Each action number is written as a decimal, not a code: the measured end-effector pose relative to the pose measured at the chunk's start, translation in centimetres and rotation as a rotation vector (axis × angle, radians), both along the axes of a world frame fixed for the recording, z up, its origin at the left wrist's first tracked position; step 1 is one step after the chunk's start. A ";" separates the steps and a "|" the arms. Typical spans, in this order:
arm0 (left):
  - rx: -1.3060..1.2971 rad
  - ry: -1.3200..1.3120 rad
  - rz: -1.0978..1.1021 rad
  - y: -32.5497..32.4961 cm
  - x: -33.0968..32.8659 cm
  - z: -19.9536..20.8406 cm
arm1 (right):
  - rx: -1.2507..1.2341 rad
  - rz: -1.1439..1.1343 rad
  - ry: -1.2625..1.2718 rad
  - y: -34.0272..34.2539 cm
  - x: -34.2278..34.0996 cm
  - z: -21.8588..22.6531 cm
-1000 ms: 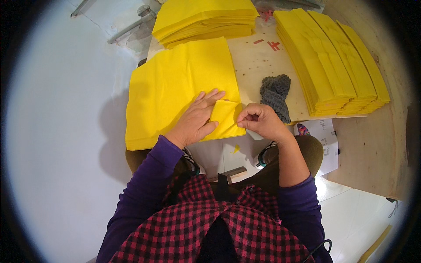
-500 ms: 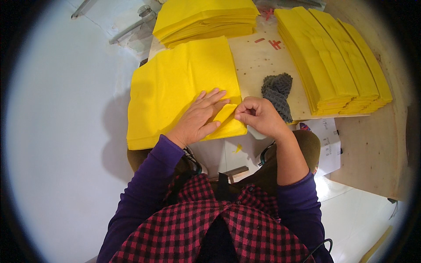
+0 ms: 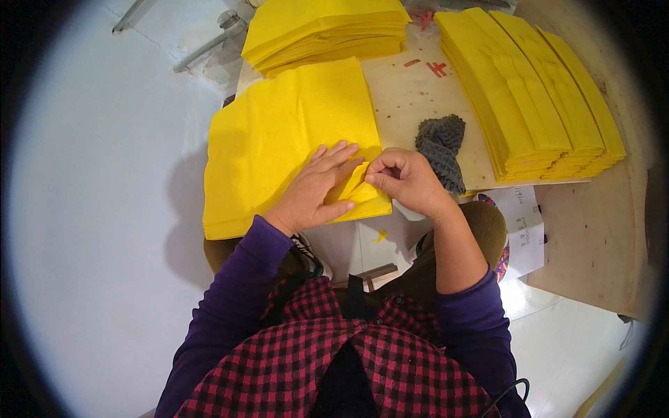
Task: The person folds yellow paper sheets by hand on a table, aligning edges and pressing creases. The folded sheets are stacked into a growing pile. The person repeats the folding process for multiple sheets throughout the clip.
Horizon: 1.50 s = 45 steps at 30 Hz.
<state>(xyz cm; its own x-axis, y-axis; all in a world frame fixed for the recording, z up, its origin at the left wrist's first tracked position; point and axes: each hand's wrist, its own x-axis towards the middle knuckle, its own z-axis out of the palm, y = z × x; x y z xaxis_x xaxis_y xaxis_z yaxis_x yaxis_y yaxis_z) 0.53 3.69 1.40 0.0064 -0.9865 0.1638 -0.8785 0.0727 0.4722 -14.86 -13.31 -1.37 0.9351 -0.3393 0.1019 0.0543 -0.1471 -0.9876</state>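
Note:
A stack of yellow felt-like fabric sheets [image 3: 279,139] lies at the near left of the table, its front edge reaching over my knees. My left hand [image 3: 313,188] rests flat on the top sheet with its fingers stretched out and its thumb apart. Close beside it, my right hand [image 3: 411,182] pinches the turned-up corner [image 3: 353,182] of a yellow sheet at the stack's near right. The fingertips partly hide the pinched edge.
A crumpled dark grey textured cloth [image 3: 442,150] lies right of my right hand. Behind stands another yellow stack [image 3: 327,31]; several narrower folded yellow piles [image 3: 498,90] fill the right side of the wooden table [image 3: 404,97]. A yellow scrap [image 3: 380,236] is on the floor.
My right hand has shifted slightly left and up with the pinched corner, folding it further back toward my left hand. The left hand stays in place.

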 end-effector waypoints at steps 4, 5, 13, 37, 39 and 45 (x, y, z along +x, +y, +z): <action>-0.011 0.010 0.006 0.1 0.1 -0.2 | 0.096 -0.020 0.000 -0.1 -0.5 0.3; -0.008 0.016 0.000 0.1 0.1 -0.2 | 0.127 -0.040 -0.006 -0.1 -0.7 0.3; 0.019 0.040 0.011 0.1 0.2 -0.3 | 0.080 -0.003 0.082 -1.1 -2.0 0.3; 0.007 0.027 0.012 0.1 0.3 -0.8 | -0.137 -0.070 0.036 -0.7 -2.2 -0.7; 0.000 0.026 0.015 0.1 0.3 -0.8 | -0.118 -0.068 0.042 -0.7 -2.3 -0.6; 0.001 0.019 0.018 0.2 0.2 -0.7 | -0.114 -0.108 -0.056 -0.7 -2.7 -0.5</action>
